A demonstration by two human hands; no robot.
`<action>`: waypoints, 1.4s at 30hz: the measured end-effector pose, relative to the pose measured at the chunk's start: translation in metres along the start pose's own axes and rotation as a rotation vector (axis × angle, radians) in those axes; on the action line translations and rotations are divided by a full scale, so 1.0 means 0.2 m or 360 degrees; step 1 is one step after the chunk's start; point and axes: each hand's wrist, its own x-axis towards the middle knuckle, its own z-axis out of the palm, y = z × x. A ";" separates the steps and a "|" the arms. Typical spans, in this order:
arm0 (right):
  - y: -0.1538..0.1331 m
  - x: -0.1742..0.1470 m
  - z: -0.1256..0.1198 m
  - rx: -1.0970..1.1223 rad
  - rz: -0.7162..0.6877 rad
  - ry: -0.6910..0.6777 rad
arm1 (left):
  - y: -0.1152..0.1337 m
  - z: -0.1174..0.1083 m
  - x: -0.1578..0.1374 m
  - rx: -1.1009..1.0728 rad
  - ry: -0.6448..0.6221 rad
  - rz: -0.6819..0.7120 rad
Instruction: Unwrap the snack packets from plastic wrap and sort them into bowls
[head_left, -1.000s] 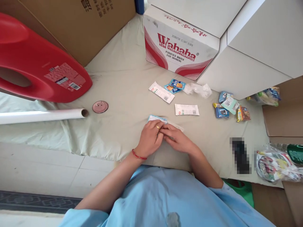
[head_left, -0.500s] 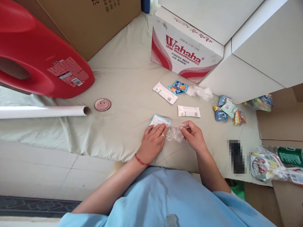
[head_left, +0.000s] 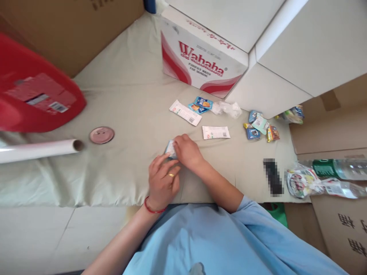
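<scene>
A small blue-and-white packet (head_left: 171, 149) lies on the cloth-covered table in front of me, its right part hidden. My right hand (head_left: 189, 152) is over its right side with the fingers closed on it. Just nearer to me, my left hand (head_left: 163, 179) has its fingers apart, the fingertips at the packet's near edge. Beyond the hands are two white sachets, the right one (head_left: 216, 132) lying flat and the left one (head_left: 185, 112) slanting. Blue snack packets (head_left: 202, 104) and crumpled clear plastic (head_left: 227, 109) lie farther back.
A Wahaha carton (head_left: 200, 61) stands at the back beside white boxes. Several small snack packs (head_left: 259, 126) lie at right, near a pixelated dark object (head_left: 273, 177) and plastic bottles (head_left: 338, 169). At left are a round badge (head_left: 101, 135), a white tube (head_left: 40, 149) and a red jug (head_left: 43, 91).
My right hand has moved left onto the packet. The crumpled clear plastic between the hands is out of sight. My left hand has lifted from flat and drawn back. The view has shifted.
</scene>
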 end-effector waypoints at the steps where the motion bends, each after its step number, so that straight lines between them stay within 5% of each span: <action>1: -0.01 -0.01 0.00 -0.0060 -0.0045 -0.0003 | -0.01 -0.01 0.00 -0.0022 0.0069 -0.0038; 6: -0.02 -0.06 0.03 -0.0300 -0.0360 0.0137 | -0.04 -0.02 0.01 -0.0052 0.0283 -0.0324; 9: -0.02 -0.08 0.06 -0.0291 -0.0330 0.0182 | -0.04 -0.02 0.01 -0.0019 0.0268 -0.0405; 14: 0.12 -0.17 0.00 0.0152 -0.0272 0.0394 | -0.04 -0.01 0.03 -0.0017 0.0189 -0.0402; 17: 0.41 -0.30 -0.12 0.0636 -0.0135 0.0747 | -0.04 0.00 0.04 -0.0020 0.0109 -0.0360; 23: 1.31 -0.63 -0.46 0.0891 0.0796 0.1316 | -0.05 0.04 0.05 0.0002 -0.0019 -0.0219; 25: 1.57 -0.68 -0.55 0.0768 0.1140 0.1336 | -0.06 0.05 0.05 0.0024 -0.0072 -0.0223; 28: 1.81 -0.65 -0.61 0.0656 0.1293 0.1280 | -0.08 0.05 0.04 0.0061 -0.0129 -0.0240; 32: 1.88 -0.53 -0.56 0.0452 0.1293 0.1234 | -0.09 0.06 0.04 0.0048 -0.0098 -0.0257; 42: 1.75 -0.50 -0.46 -0.0450 0.1125 0.1390 | -0.03 0.03 0.08 0.0083 0.0040 -0.0440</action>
